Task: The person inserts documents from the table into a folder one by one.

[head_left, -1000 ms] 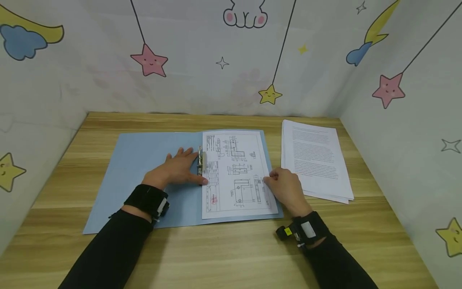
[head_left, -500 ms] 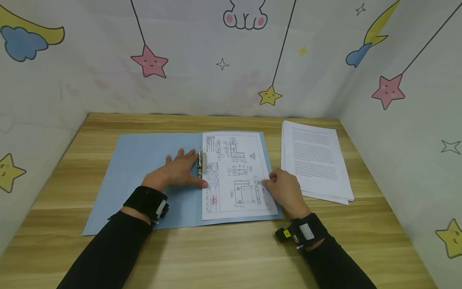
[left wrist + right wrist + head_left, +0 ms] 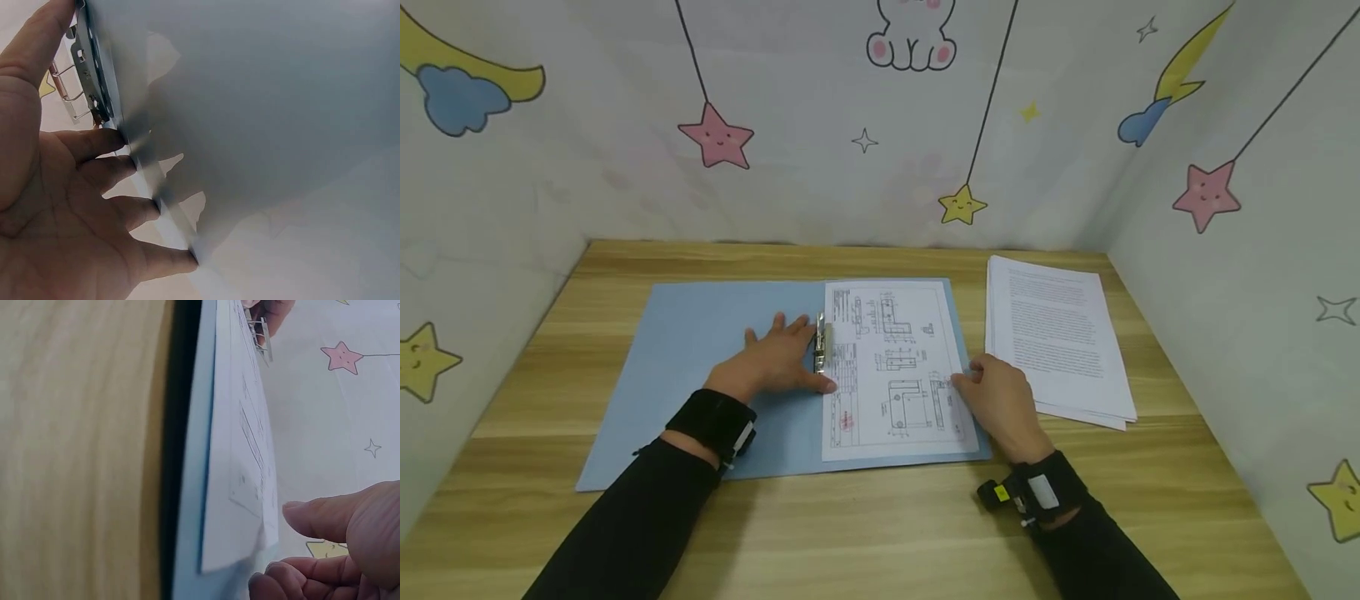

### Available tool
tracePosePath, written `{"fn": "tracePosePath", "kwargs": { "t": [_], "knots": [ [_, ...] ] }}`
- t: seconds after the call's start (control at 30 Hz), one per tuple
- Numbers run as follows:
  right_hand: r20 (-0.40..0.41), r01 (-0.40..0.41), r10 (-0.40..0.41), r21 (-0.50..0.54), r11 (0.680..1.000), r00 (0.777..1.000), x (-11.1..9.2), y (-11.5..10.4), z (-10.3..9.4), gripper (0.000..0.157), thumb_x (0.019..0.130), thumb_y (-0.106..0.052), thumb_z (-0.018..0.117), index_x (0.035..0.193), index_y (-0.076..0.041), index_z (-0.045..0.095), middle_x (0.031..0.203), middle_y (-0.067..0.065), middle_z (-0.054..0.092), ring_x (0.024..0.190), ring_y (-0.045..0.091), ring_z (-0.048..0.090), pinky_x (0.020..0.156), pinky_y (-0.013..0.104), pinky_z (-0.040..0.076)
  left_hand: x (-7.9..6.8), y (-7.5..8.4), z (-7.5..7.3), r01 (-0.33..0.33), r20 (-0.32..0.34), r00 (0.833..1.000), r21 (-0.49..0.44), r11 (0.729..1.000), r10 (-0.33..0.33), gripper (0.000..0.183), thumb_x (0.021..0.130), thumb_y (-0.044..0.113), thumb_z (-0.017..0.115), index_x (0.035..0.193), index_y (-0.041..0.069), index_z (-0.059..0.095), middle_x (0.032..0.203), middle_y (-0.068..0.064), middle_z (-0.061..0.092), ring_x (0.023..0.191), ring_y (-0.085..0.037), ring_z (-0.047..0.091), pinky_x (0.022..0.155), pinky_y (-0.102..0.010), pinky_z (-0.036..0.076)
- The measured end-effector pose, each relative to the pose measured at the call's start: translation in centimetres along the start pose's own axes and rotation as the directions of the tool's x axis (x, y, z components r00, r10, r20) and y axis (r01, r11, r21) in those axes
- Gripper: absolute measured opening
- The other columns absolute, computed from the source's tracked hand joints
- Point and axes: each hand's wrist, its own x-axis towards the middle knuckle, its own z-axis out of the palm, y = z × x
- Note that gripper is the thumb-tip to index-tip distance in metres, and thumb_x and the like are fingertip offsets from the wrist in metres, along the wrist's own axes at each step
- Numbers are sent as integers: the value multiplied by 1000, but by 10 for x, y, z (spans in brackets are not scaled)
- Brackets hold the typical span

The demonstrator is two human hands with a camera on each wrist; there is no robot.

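the blue folder [image 3: 700, 325] lies open across the centre left of the frame, presumably so that the drawing sheet [image 3: 925, 350] can rest on its right half with one long edge at the metal clip [image 3: 819, 343] near the middle of the frame. the left hand [image 3: 769, 362] is spread wide beside the clip, fingers straight, thumb reaching over to the sheet's left edge; it grips nothing and seems to steady folder and paper. the right hand [image 3: 1002, 404], right of centre, has its fingers curled at the sheet's right edge, likely to keep it straight; the right wrist view shows thumb and fingers apart, and whether they pinch the paper i cannot tell. the printed stack [image 3: 1052, 333] lies off the folder at the right, perhaps to be out of the way.
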Motion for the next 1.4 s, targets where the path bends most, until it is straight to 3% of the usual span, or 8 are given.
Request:
{"fn": "tracePosePath", "kwargs": {
  "t": [0.2,0.3,0.43,0.8,0.93,1.13,1.27,1.4],
  "knots": [
    [-105,37,-44,-65,997,994,-2,15,-13,37,92,-32,62,111,-1,68,87,10,69,72,23,62,59,39,50,0,-2,2,4,2,1000,20,1000,-5,117,69,73,69,153,7,22,162,-17,13,143,-47,-2,101,-81,5],
    [-130,29,-45,-127,992,991,0,30,-20,38,93,-31,60,113,1,67,92,15,69,81,31,63,64,46,51,-1,-4,2,6,1,1000,4,1000,-6,115,69,72,69,153,8,24,162,-16,14,144,-47,-2,102,-80,4],
    [-118,6,-30,-202,979,993,2,51,-26,43,93,-27,59,118,7,63,109,27,65,98,45,56,75,56,48,-2,-7,2,9,-4,1000,-11,1000,-9,115,69,72,70,153,8,24,162,-16,15,143,-47,-1,103,-80,3],
    [-28,-10,4,-230,973,1000,9,71,-37,45,91,-29,63,116,9,63,114,29,64,101,52,52,79,60,45,-3,-9,1,3,-18,1000,-7,1000,-4,116,68,72,70,152,6,25,161,-19,16,143,-49,0,101,-81,3],
    [20,-64,70,-236,970,997,17,83,-52,50,94,-32,57,120,10,59,118,33,60,105,53,53,81,63,46,-2,-8,0,-7,-16,1000,-14,1000,6,116,68,73,70,153,7,25,161,-19,16,143,-50,0,100,-82,3],
    [-1,-198,204,-248,948,979,28,118,-78,48,97,-35,50,107,11,62,99,29,64,80,36,58,55,43,45,-1,-7,-1,-5,-11,1000,-20,1000,5,117,68,72,70,153,7,24,161,-19,15,143,-49,-1,101,-81,3],
    [-27,-307,309,-223,925,951,27,136,-89,54,94,-39,53,103,14,60,89,26,62,71,32,55,48,39,41,-1,-7,0,-8,-4,1000,-29,1000,8,117,68,71,71,153,7,23,161,-18,15,143,-49,-2,101,-81,2],
    [-28,-354,358,-228,907,933,25,140,-92,65,89,-47,60,103,16,59,86,24,60,67,30,53,46,38,41,0,-7,1,-6,1,1000,-27,1000,6,117,68,71,71,153,8,23,161,-18,15,143,-49,-3,101,-81,1]
  ]
}}
